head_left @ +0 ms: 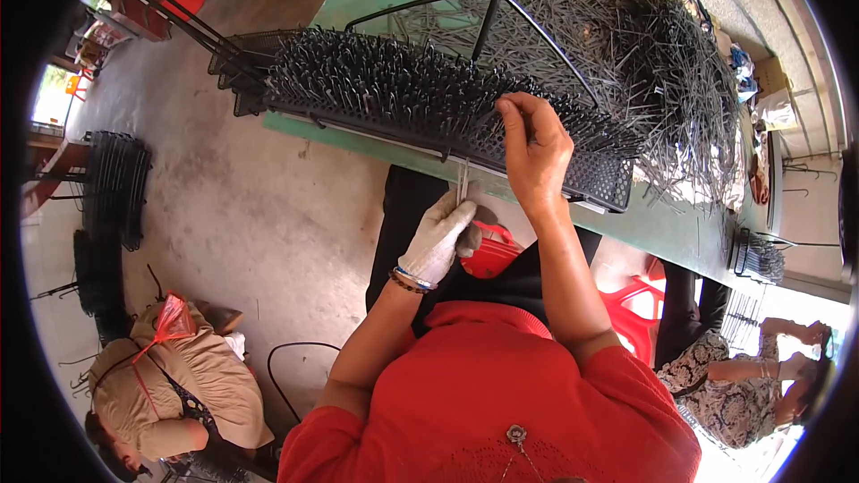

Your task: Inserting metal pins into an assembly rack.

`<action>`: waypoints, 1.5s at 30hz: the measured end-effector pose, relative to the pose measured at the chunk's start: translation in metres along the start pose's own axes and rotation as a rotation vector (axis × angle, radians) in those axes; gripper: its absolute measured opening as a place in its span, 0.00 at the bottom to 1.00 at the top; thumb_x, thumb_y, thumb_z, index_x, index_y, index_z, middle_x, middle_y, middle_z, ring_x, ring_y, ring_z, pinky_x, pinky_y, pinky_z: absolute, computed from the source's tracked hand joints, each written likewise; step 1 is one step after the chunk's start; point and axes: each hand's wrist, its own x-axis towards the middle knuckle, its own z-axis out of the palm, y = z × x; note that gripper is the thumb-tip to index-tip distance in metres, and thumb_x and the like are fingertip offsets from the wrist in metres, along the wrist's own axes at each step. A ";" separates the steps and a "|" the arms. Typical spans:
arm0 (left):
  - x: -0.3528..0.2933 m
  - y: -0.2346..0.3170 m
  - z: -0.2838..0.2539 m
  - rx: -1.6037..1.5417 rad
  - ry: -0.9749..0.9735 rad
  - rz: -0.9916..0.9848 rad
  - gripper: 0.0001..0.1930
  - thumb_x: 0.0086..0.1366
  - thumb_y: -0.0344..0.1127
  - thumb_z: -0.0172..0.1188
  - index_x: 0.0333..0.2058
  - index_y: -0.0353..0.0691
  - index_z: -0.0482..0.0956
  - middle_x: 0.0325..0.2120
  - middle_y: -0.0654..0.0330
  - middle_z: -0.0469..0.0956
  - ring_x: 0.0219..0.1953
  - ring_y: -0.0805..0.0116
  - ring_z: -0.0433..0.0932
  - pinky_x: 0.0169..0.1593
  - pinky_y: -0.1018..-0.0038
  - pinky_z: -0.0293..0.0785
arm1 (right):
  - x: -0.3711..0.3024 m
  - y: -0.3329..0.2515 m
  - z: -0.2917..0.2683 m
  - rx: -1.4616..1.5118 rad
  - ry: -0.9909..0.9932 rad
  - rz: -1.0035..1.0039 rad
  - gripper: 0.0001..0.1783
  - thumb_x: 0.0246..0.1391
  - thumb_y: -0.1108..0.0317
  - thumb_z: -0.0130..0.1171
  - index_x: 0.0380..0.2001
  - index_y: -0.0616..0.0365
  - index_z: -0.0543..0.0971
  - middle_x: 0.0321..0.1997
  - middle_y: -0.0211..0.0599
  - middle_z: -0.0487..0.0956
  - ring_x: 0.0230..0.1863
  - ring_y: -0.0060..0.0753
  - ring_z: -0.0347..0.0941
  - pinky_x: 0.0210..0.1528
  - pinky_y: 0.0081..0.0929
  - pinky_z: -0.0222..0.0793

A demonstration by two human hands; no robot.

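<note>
A small red plastic bag (172, 320) lies on the tan clothing of a person crouched at lower left, and a crumpled pale wrapper (775, 109) sits at the far right edge of the green table (662, 225); what is printed on either is too small to tell. On the table's near edge rests a long black perforated metal rack (420, 98) bristling with upright thin grey wire pins, and a loose heap of the same grey wire pins (667, 63) lies behind it. The bare right hand (534, 150) pinches narrowly at a pin on the rack's top. The white-gloved left hand (442, 237), below the rack's edge, grips a few thin wires (463, 181) pointing up.
</note>
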 end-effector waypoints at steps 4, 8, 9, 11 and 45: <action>-0.002 0.008 0.003 0.002 0.006 -0.008 0.11 0.72 0.39 0.49 0.48 0.41 0.69 0.25 0.65 0.77 0.15 0.85 0.67 0.15 0.86 0.56 | 0.001 0.005 0.011 -0.072 0.032 -0.166 0.05 0.57 0.74 0.63 0.36 0.62 0.80 0.30 0.35 0.80 0.24 0.22 0.72 0.28 0.21 0.69; -0.002 0.008 -0.001 0.031 0.080 0.012 0.10 0.72 0.39 0.49 0.46 0.42 0.68 0.25 0.64 0.77 0.15 0.85 0.67 0.15 0.86 0.54 | -0.002 0.009 0.018 -0.117 -0.055 -0.214 0.06 0.55 0.74 0.63 0.36 0.61 0.80 0.33 0.39 0.81 0.27 0.32 0.77 0.30 0.25 0.72; -0.002 0.007 -0.003 0.011 0.075 0.013 0.10 0.72 0.40 0.49 0.45 0.42 0.68 0.27 0.62 0.78 0.16 0.85 0.66 0.15 0.87 0.54 | -0.002 0.009 0.019 -0.145 -0.095 -0.271 0.06 0.54 0.74 0.64 0.36 0.61 0.81 0.33 0.40 0.81 0.29 0.35 0.78 0.31 0.27 0.73; -0.001 0.006 -0.003 -0.009 0.070 0.015 0.10 0.73 0.40 0.48 0.44 0.42 0.68 0.29 0.60 0.79 0.17 0.86 0.66 0.16 0.87 0.53 | -0.002 0.005 0.019 -0.151 -0.094 -0.267 0.06 0.53 0.75 0.64 0.35 0.61 0.81 0.34 0.41 0.81 0.30 0.41 0.79 0.32 0.30 0.74; 0.005 -0.005 -0.004 0.087 0.017 0.014 0.10 0.72 0.37 0.50 0.46 0.39 0.72 0.31 0.64 0.78 0.22 0.85 0.70 0.23 0.87 0.64 | 0.000 -0.005 -0.002 0.014 0.025 0.021 0.06 0.55 0.71 0.66 0.35 0.62 0.82 0.23 0.24 0.78 0.21 0.09 0.65 0.23 0.13 0.61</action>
